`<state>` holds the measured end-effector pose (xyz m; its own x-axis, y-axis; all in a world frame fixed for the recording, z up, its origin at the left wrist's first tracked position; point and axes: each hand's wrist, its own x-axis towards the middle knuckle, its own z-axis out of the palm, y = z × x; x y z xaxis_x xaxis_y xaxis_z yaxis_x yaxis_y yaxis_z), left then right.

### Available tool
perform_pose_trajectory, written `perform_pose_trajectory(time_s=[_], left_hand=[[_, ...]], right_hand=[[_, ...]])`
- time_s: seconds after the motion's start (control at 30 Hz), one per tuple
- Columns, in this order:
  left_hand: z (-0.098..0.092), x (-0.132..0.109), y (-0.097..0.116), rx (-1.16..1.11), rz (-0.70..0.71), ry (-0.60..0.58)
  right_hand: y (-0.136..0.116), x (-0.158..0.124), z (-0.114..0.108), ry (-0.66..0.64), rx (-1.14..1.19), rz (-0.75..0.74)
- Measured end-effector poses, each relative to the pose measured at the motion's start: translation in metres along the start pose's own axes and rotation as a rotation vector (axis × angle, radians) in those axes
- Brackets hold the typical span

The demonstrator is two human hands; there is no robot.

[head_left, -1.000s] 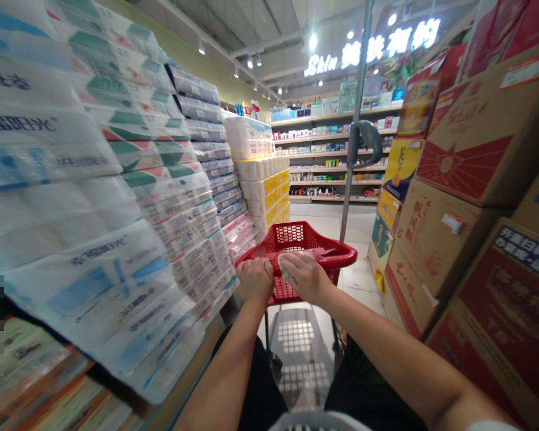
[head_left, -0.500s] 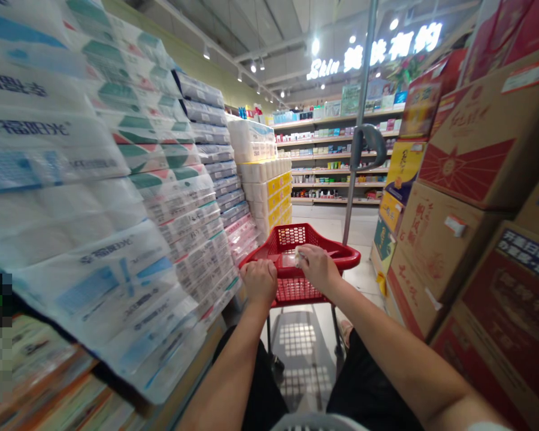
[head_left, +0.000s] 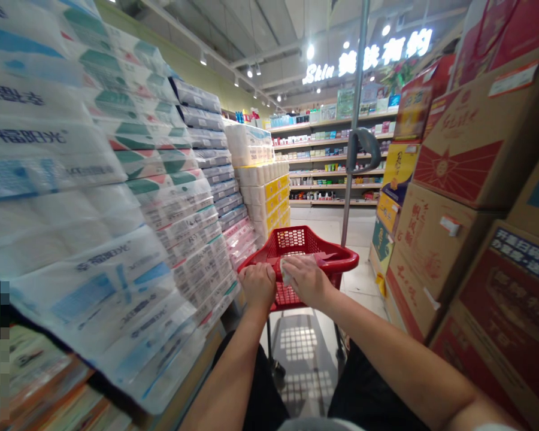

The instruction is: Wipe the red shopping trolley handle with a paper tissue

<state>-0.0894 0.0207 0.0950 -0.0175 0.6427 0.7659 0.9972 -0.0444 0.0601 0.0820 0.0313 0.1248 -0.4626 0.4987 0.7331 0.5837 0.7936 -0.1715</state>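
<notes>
A red shopping cart [head_left: 347,258] with a lattice basket stands in front of me, its handle bar towards me. My left hand [head_left: 257,286] is wrapped round the left end of that handle. On the middle of the handle, my right hand [head_left: 309,280] presses a crumpled pale cloth or tissue [head_left: 285,273], its fingers bent over it. Most of the cloth is hidden beneath the fingers. A pinkish panel shows on the handle just beyond the right hand.
Wrapped tissue packs [head_left: 148,161] are piled high along the left. Cardboard cartons [head_left: 440,233] line the right side. A metal pole [head_left: 354,108] with a grey loop rises beyond the cart, and stocked shelves [head_left: 327,143] stand at the back.
My right hand has slid left and slightly towards me along the handle with the cloth, closer to my left hand. The left hand keeps its hold.
</notes>
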Motion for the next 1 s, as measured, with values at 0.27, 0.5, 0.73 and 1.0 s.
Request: perform_pose_trajectory(time_s=[0.27,0.5,0.73,1.0], left_hand=[[0.001,0.0,0.0,0.022,0.002,-0.003],[0.001,0.0,0.0,0.008,0.006,-0.006],[0.002,0.0,0.0,0.009,0.003,-0.007],[0.001,0.0,0.0,-0.007,0.011,-0.001]], right_hand=[[0.004,0.0,0.001,0.048,-0.001,0.063],[0.009,0.001,-0.003,0.05,0.01,0.167],[0.005,-0.008,0.006,0.086,0.046,0.015],[0.0,-0.018,0.008,0.121,-0.008,-0.105]])
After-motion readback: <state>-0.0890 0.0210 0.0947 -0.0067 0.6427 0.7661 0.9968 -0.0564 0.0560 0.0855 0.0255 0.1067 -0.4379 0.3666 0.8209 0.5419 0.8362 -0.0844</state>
